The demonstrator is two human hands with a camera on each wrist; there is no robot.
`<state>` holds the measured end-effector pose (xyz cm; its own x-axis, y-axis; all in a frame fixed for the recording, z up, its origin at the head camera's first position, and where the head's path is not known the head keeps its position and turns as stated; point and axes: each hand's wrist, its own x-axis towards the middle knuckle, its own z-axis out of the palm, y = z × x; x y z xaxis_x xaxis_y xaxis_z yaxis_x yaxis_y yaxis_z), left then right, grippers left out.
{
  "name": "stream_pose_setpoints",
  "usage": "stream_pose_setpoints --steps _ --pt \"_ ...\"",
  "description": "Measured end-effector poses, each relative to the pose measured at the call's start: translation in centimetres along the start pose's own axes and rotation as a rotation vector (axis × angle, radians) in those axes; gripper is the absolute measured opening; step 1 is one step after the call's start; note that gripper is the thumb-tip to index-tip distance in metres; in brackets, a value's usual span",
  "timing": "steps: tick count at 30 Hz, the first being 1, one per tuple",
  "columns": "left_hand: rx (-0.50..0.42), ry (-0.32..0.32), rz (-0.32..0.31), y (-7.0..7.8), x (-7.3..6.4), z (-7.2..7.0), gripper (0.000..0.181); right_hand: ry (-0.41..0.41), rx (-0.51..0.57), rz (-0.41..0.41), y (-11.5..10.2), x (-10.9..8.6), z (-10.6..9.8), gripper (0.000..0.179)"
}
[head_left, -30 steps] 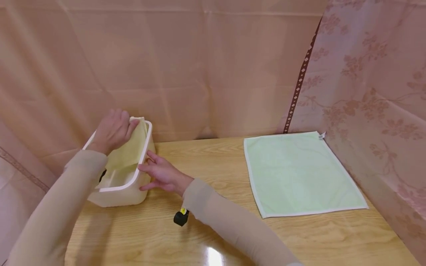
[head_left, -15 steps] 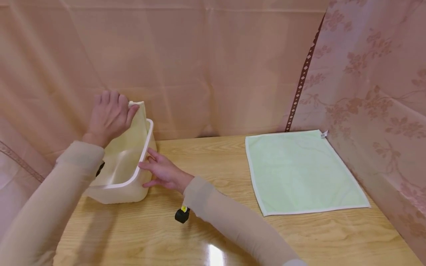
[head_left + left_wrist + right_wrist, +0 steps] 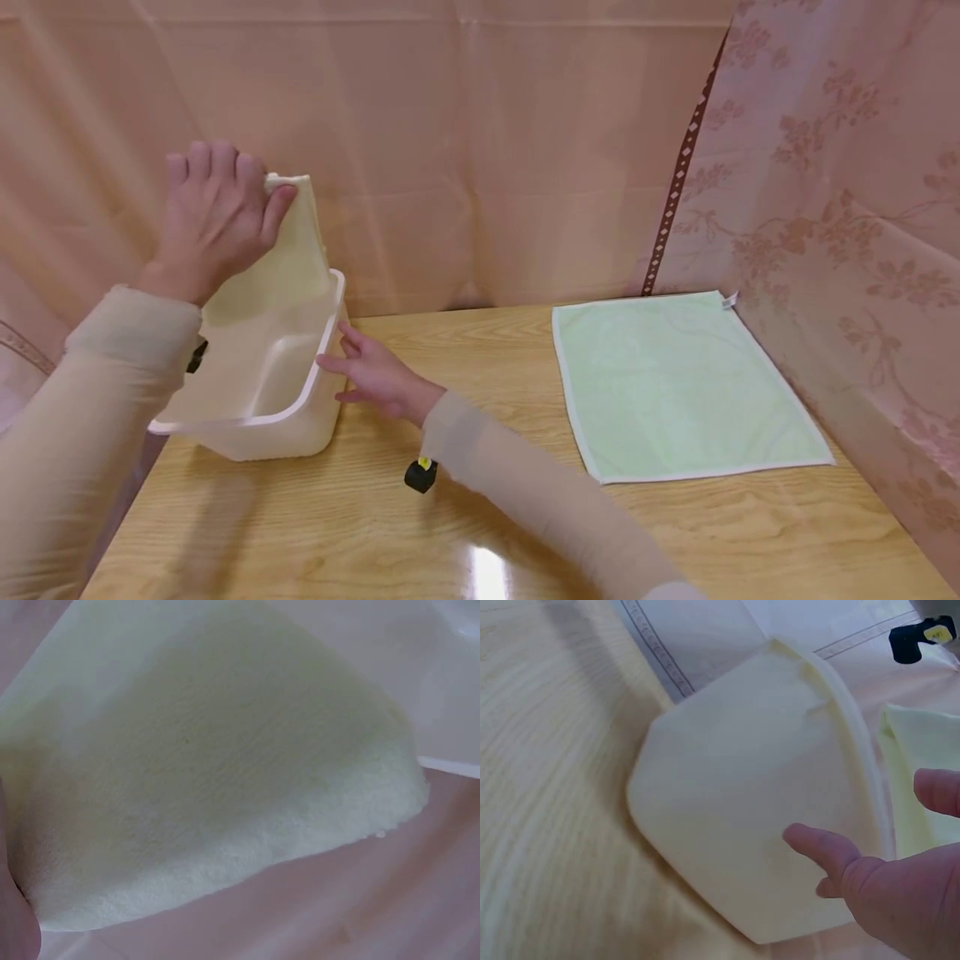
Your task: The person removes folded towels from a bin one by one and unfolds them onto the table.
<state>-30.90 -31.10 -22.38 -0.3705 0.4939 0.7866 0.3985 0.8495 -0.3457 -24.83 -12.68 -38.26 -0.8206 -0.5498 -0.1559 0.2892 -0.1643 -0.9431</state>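
Observation:
My left hand (image 3: 213, 221) grips the top edge of a folded pale yellow towel (image 3: 296, 237), its thumb against the near face. The towel hangs above the white plastic bin (image 3: 292, 433), its lower part overlapping the bin's far end. Close up, the left wrist view shows the fuzzy towel (image 3: 225, 780) with a fingertip at the left. My right hand (image 3: 386, 379) touches the bin's right side with spread fingers, right at the rim. In the right wrist view those fingers (image 3: 821, 847) lie against the outer wall of the bin (image 3: 727, 780).
A pale green towel (image 3: 690, 392) lies spread flat on the right of the wooden table (image 3: 360, 533). Pink curtains (image 3: 465, 167) hang right behind the table and along its right side. Black camera mounts (image 3: 421, 476) stick out from the wrists.
My left hand has raised the folded yellow towel up and to the left, out of the bin's depth. The bin has tilted or turned slightly; my right hand stays at its side.

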Motion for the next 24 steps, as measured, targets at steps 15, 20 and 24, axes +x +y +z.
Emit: stream_pose_setpoints --steps 15,20,24 --pt "-0.093 0.131 0.08 3.6 5.7 -3.8 0.054 -0.141 0.051 -0.23 -5.9 -1.1 -4.7 0.071" --pt "-0.193 0.146 0.07 5.9 6.7 -3.8 0.051 -0.294 0.118 -0.324 -8.2 -2.6 -8.6 0.098" --pt "-0.267 0.156 0.056 7.6 7.1 -3.1 0.051 -0.321 0.069 -0.368 -9.4 -3.3 -11.7 0.102"
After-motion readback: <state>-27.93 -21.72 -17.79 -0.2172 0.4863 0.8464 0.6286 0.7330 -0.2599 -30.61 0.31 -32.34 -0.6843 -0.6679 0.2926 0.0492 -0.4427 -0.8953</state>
